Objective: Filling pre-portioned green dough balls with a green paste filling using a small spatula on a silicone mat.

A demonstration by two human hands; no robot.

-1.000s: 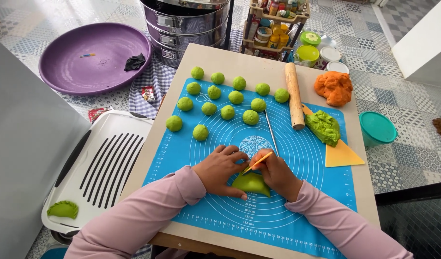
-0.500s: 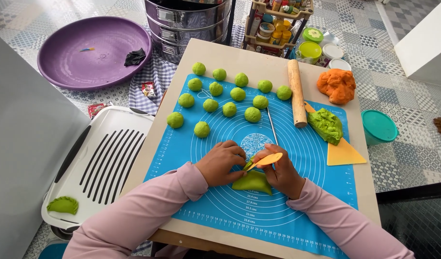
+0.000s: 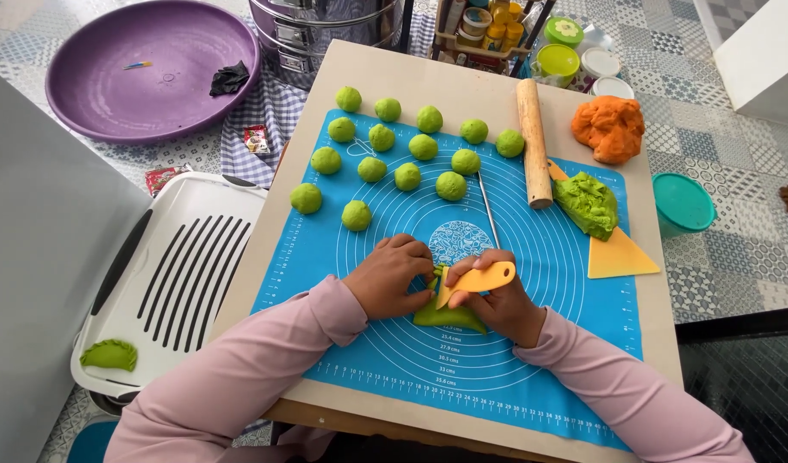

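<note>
the folded green dough piece (image 3: 449, 317) lies on the blue mat (image 3: 325, 257), low and near the middle, right between both hands and touching each of them. its long axis runs roughly left to right across the mat, with the curved edge toward the person.

the left hand (image 3: 392, 274) comes in from the left side, fingers bent and pressing on the dough's left end, so it is closed down on the dough rather than lifting it. the right hand (image 3: 497, 300) sits on the right end and grips a small orange scraper (image 3: 475, 279), which lies slanted over the dough's upper edge with its tip pointing toward the left hand. the two hands are close together, almost meeting over the dough.

further up the mat stand the green dough balls (image 3: 402, 146) in rows, well apart from the hands, and a wooden rolling pin (image 3: 533, 141) lies lengthwise at upper right.
</note>
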